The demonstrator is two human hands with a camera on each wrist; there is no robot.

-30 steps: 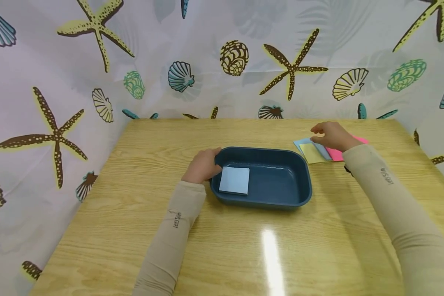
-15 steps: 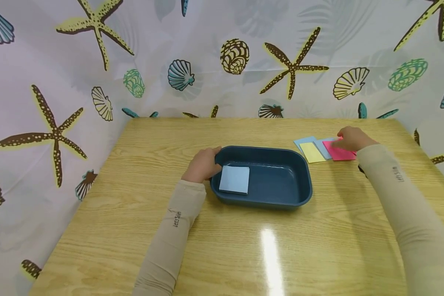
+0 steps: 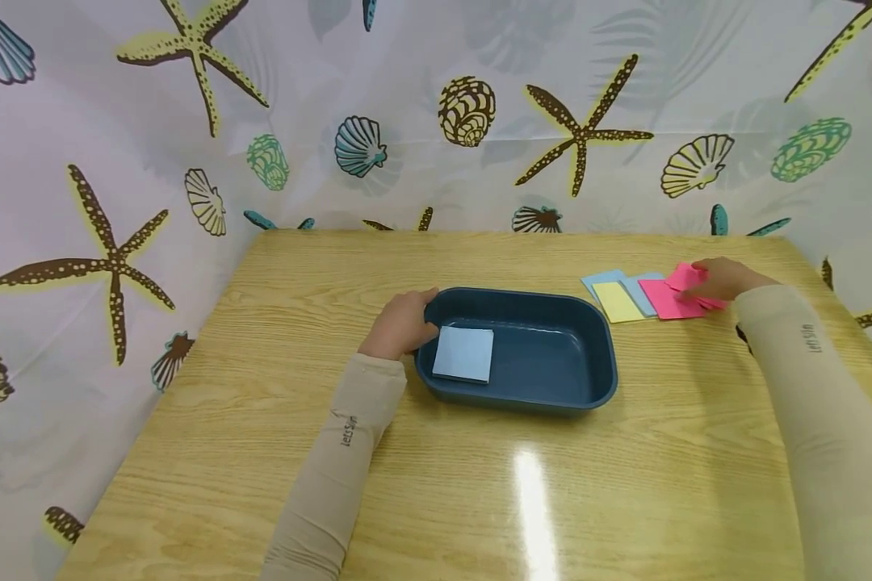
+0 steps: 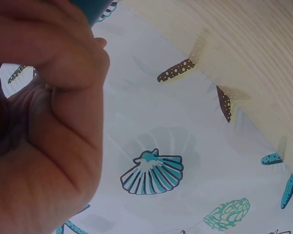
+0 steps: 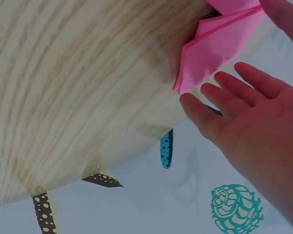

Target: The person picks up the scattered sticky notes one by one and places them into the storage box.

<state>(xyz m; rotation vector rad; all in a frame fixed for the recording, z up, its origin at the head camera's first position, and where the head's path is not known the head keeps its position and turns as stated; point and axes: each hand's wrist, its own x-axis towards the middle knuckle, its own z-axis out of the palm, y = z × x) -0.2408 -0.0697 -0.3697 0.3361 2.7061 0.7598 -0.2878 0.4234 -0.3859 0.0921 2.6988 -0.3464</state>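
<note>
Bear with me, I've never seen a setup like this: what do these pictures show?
No robot here: a person works bare-handed. The wide picture comes from a head camera; the close ones, from each wrist. On the wooden table, a dark blue tray holds a light blue pad; pale blue papers, a yellow paper and pink papers lie to its right. The left hand grips the tray. The right hand touches the pink papers; whether it grips them is hard to tell.

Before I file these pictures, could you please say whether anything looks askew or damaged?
The pink papers at the right hand look askew, at mismatched angles, unlike the blue stack in the tub; no clear damage shows.
</note>
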